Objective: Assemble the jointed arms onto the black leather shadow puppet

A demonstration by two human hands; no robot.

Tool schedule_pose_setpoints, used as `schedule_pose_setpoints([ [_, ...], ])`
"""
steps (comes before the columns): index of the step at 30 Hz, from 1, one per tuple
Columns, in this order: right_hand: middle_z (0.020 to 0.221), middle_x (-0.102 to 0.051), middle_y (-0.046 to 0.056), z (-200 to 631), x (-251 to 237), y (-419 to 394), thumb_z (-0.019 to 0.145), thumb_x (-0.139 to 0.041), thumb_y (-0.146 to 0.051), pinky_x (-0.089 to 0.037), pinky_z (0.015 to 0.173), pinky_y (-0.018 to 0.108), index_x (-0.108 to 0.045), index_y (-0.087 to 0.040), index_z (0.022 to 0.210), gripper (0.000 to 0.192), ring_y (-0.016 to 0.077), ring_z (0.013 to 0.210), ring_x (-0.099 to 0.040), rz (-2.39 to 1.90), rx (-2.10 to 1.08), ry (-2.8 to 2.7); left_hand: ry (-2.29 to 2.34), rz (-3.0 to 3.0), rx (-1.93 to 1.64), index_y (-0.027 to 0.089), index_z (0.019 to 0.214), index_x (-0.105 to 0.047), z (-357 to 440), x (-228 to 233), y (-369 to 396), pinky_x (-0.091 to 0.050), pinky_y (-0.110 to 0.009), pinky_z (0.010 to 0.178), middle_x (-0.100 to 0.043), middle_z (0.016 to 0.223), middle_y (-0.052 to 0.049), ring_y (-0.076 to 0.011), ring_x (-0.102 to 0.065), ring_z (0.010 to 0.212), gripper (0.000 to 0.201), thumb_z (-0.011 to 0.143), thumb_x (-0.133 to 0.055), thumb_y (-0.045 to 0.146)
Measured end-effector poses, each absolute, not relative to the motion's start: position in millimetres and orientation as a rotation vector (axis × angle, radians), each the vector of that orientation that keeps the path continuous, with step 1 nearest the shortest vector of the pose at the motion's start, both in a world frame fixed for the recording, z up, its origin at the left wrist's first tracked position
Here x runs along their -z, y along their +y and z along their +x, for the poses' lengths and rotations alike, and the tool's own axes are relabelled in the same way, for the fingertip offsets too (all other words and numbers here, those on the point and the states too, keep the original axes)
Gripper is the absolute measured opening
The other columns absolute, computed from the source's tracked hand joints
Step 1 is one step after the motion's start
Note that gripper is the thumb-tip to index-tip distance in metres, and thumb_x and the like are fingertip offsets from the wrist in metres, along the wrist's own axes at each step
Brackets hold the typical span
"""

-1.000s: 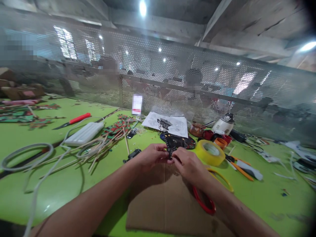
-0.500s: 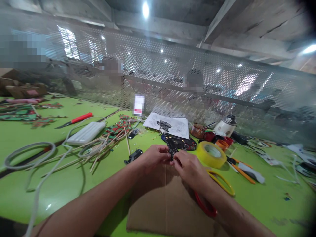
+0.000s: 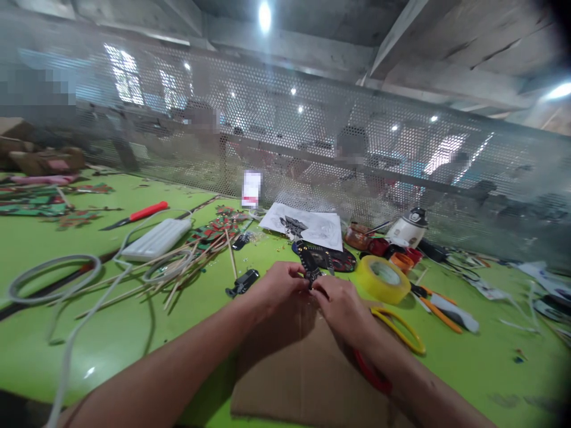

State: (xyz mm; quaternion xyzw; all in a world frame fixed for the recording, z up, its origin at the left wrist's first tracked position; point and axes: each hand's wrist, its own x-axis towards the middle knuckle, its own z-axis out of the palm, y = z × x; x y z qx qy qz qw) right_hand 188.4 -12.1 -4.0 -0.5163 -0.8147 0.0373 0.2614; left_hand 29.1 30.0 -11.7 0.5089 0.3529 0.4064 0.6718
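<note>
Both hands meet above the near middle of the green surface [image 3: 111, 333], and between them sits a small dark cut-out piece [image 3: 311, 272] studded with tiny coloured dots. The left hand [image 3: 277, 287] pinches its near edge with thumb and fingers clenched on it, while the right hand [image 3: 339, 304] grips the same piece from the other side, fingertips closed on it. The piece is lifted just off a flat sheet of brown cardboard [image 3: 307, 368] that lies under both wrists. Just beyond the hands lies a larger dark ornamented cut-out [image 3: 332, 259], flat and glossy, and behind it a white paper sheet [image 3: 307, 225] printed with a black line drawing. To the right stands a roll of yellow tape [image 3: 383, 277], round and translucent, with a yellow loop [image 3: 404, 330] and a red loop [image 3: 370, 374] of thin band beside the right wrist. Farther right sit small jars: a brownish glass jar [image 3: 357, 235] with a stick standing in it, an orange cup [image 3: 400, 260] whose contents cannot be made out, and a white squat bottle [image 3: 408, 226] with a dark cap. Orange-handled pliers [image 3: 435, 309] lie near. On the left are thin bamboo sticks [image 3: 187, 267] in a loose fan, a white ribbed block [image 3: 154, 239] with a pale cable [image 3: 66, 333] coiling away, and a red-handled knife [image 3: 138, 214]. A perforated metal screen [image 3: 312, 137] closes the far edge.
</note>
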Motion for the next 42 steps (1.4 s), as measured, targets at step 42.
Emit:
schedule_pose_setpoints([
  [42,0.063,-0.064,0.001,215.3,-11.9,5.8,0.059,-0.085,-0.042,-0.042,0.051,0.021,-0.063,-0.014,0.073,0.038,0.0092,0.053,-0.055,-1.151,-1.346,-1.238,1.042,1.394,-1.221,0.010,0.088,-0.069,-38.8,-39.2,64.0,-0.049,-0.026,0.068,-0.068,0.072,-0.006,-0.0131,-0.063,0.067,0.020,0.075,-0.065,0.025],
])
